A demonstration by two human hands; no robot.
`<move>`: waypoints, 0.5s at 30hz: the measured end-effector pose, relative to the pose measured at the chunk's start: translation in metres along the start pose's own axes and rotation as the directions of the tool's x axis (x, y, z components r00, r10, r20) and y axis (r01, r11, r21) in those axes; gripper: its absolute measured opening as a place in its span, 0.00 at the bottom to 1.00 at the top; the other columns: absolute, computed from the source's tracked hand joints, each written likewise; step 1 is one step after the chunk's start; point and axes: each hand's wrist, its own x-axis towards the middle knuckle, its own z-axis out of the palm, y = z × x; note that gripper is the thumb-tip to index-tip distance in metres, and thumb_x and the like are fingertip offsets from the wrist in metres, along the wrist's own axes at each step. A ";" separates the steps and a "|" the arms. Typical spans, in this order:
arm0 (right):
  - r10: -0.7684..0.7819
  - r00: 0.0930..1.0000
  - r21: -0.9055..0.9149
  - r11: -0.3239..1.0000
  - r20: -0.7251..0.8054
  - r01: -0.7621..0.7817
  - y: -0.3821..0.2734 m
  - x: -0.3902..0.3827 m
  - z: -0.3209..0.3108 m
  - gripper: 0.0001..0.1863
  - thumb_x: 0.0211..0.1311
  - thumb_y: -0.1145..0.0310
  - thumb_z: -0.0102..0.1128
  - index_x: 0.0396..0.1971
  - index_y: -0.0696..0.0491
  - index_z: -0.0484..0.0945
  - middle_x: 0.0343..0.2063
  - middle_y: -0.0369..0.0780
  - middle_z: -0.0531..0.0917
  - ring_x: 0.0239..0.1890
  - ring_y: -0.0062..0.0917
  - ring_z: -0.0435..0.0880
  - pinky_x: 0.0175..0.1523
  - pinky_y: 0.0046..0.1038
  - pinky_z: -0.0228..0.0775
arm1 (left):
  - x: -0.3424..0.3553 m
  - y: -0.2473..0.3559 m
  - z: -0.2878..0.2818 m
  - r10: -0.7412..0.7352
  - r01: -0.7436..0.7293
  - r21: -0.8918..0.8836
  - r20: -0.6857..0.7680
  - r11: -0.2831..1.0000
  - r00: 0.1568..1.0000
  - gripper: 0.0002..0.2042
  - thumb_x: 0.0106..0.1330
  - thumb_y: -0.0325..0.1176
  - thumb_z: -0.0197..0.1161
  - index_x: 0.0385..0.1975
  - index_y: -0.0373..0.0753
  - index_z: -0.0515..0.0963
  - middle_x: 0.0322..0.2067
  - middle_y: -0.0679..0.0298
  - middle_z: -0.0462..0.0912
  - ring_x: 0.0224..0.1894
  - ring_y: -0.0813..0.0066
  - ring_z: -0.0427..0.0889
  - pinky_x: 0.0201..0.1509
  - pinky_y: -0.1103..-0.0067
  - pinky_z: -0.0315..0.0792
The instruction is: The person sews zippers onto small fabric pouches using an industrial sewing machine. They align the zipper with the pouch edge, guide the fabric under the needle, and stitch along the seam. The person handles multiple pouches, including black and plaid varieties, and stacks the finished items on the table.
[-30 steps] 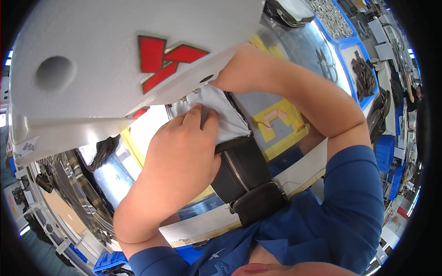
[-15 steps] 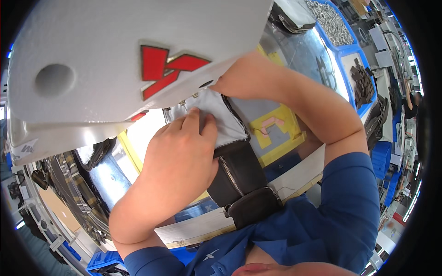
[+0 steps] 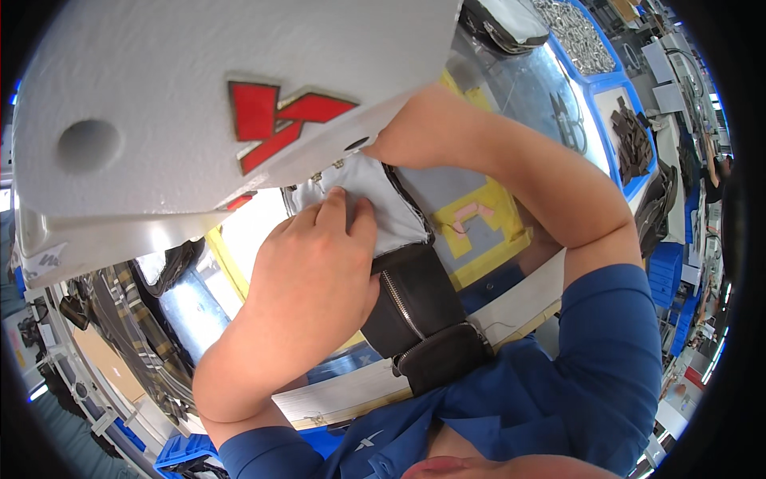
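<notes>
A black fabric bag piece (image 3: pixel 427 283) with a metal zipper lies lengthwise below the machine head, its near end close to my shirt. Its pale grey lining (image 3: pixel 389 209) faces up at the far end, edged in black. My left hand (image 3: pixel 313 267) rests palm down on that lining, fingers stretched forward and slightly apart, the thumb beside the black part. My right arm reaches round from the right. Only the wrist end of my right hand (image 3: pixel 392 145) shows at the machine's edge; its fingers are hidden behind the white head of the sewing machine (image 3: pixel 175 56).
Yellow tape (image 3: pixel 471 267) marks the work plate right of the bag. Blue bins at the upper right hold metal hardware (image 3: pixel 578 36) and dark strips (image 3: pixel 630 144). Another bag piece (image 3: pixel 507 28) lies at the far side. Plaid fabric (image 3: pixel 132 319) hangs at the left.
The machine and table sit slightly differently in the picture, as the view has shifted a little. Both hands and the bag piece keep nearly the same places.
</notes>
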 end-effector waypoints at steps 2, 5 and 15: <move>0.037 0.998 0.018 0.999 0.044 -0.038 -0.011 -0.003 -0.010 0.13 0.57 0.66 0.62 0.27 0.61 0.86 0.29 0.52 0.88 0.37 0.53 0.89 0.44 0.48 0.82 | 0.000 0.001 -0.004 -0.012 0.012 -0.017 0.038 1.000 0.999 0.33 0.53 0.35 0.76 0.61 0.31 0.77 0.60 0.43 0.80 0.55 0.48 0.86 0.59 0.64 0.81; 0.088 0.988 -0.001 0.996 0.126 -0.088 -0.015 0.000 -0.014 0.13 0.58 0.65 0.62 0.28 0.61 0.87 0.31 0.52 0.89 0.40 0.52 0.89 0.46 0.48 0.82 | -0.002 0.000 -0.002 0.041 -0.040 0.017 -0.050 0.999 0.998 0.32 0.52 0.36 0.76 0.57 0.27 0.79 0.57 0.38 0.83 0.51 0.52 0.88 0.56 0.68 0.83; 0.003 0.998 0.054 0.998 0.064 -0.007 0.016 0.002 -0.012 0.13 0.57 0.65 0.63 0.26 0.62 0.87 0.30 0.53 0.88 0.40 0.52 0.89 0.47 0.48 0.82 | 0.004 0.005 0.014 0.060 -0.058 0.019 -0.132 0.998 0.989 0.36 0.53 0.38 0.79 0.64 0.32 0.77 0.60 0.42 0.79 0.56 0.47 0.84 0.61 0.62 0.78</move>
